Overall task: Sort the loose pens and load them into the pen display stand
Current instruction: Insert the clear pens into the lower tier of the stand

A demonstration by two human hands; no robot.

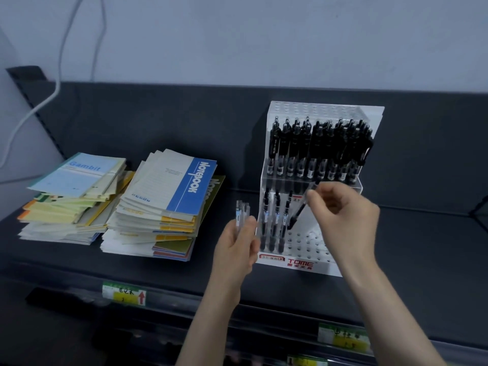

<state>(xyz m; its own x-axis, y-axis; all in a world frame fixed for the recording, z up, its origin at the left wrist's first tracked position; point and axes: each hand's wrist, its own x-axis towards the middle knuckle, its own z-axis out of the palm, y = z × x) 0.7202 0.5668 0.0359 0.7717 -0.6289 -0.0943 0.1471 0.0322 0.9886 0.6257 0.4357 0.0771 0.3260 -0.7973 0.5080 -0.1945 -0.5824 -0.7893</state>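
Clear acrylic, the stand (pixel 311 241) sits on the dark shelf (pixel 158 276), its upper tier full and three pens (pixel 276 223) at the lower tier's left. The right hand (pixel 346 215) pinches a pen (pixel 297 215) by its top, with the tip slanted toward the free holes. The left hand (pixel 235 249) grips a spare bundle (pixel 243 210) beside the stand. The pen should be brought upright over the next hole before lowering, so it clears its neighbours.
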